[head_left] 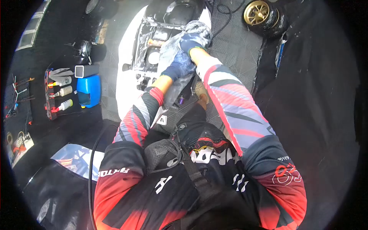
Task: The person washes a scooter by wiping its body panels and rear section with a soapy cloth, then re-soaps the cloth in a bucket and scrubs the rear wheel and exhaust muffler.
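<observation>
White-and-black vehicle body (126, 63), streaked with pale foam-like patches, stands on the floor ahead of the person, directly under both hands. The right hand (190, 41), in a dark blue glove, rests against a grey-white mottled bundle (199, 28) near the body's far right edge; its fingers are hidden, so I cannot tell how tightly they close. The left hand (180, 67), in a matching glove mottled with pale marks, lies just nearer the person; its grip cannot be told either.

Grey patterned floor tiles (243, 57) surround the body, giving way on the right to black sheeting (314, 96). A gold-spoked wheel with a black tyre (257, 12) lies at the far right. Well to the left, a bright blue plastic container (89, 91) is beside a red-and-black rack (49, 94) of bottles.

Both arms, in red, grey and black patterned sleeves (234, 99), stretch forward and converge, the right hand reaching slightly farther.
</observation>
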`<move>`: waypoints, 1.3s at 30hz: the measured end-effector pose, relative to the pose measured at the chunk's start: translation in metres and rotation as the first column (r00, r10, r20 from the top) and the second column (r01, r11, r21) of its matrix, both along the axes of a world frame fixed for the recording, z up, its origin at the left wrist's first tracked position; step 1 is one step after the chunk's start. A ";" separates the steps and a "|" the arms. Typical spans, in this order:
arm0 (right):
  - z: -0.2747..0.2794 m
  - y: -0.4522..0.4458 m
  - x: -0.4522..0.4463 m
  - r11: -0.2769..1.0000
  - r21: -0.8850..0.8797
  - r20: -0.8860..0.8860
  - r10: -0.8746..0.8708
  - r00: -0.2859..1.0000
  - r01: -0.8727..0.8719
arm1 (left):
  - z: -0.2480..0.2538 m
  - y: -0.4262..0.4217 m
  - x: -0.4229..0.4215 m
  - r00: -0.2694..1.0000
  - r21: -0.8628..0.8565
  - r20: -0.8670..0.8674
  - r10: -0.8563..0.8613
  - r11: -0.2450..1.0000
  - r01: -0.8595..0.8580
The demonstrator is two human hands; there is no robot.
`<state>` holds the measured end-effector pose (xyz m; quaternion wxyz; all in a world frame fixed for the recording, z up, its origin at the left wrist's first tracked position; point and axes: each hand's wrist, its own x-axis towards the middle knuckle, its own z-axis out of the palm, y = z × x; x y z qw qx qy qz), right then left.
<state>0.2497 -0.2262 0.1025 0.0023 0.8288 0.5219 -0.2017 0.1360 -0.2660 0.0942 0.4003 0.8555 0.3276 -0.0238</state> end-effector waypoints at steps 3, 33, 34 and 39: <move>0.057 -0.011 0.020 0.998 -0.061 -0.098 0.026 0.995 -0.032 | 0.019 0.001 0.025 0.996 -0.043 0.072 0.051 0.998 -0.048; -0.202 0.200 0.278 0.989 0.127 -0.881 0.077 0.467 0.077 | -0.154 0.214 0.275 0.957 0.652 -0.203 -0.207 0.700 0.290; -0.219 0.192 0.254 0.982 0.127 -0.899 0.053 0.434 0.142 | -0.136 0.207 0.269 0.919 0.550 -0.316 -0.237 0.743 0.381; -0.174 0.089 0.204 0.934 0.301 -0.861 0.178 0.477 0.193 | -0.001 0.158 0.241 0.834 0.185 -0.182 -0.521 0.815 0.549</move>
